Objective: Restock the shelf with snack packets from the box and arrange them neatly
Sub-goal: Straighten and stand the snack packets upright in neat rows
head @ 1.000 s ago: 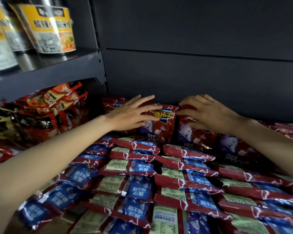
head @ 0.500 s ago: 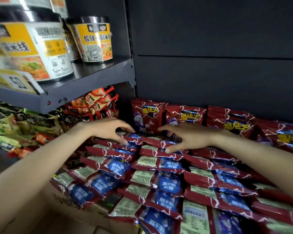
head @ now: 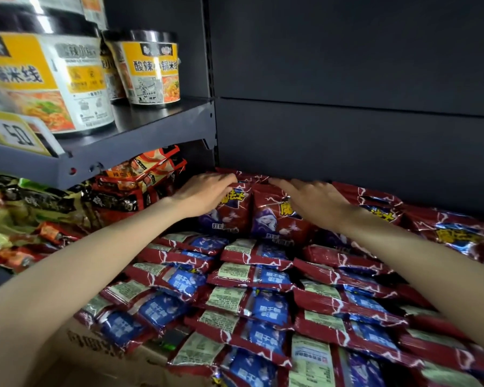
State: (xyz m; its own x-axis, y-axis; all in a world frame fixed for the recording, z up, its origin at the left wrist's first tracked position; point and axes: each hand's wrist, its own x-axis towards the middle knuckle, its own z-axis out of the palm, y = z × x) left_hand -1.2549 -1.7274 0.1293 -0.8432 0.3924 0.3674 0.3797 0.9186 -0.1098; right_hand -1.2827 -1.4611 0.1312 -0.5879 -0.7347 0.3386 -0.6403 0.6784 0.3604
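Observation:
Several rows of red and blue snack packets lie overlapping on the shelf, backs up. Behind them a row of upright red packets leans against the dark back panel. My left hand rests on the top of the leftmost upright packet, fingers extended over its upper edge. My right hand lies flat on the upright packet beside it, fingers straight and pointing left toward the other hand. A brown cardboard box shows at the bottom left, partly under the front packets.
Yellow-labelled noodle cups stand on the upper left shelf, with a price tag on its front rail. Below it lie orange, black and green noodle bags. The dark back panel rises behind the packets.
Both hands moved back from the flat packets up to the tops of the upright packets at the rear. The view came closer.

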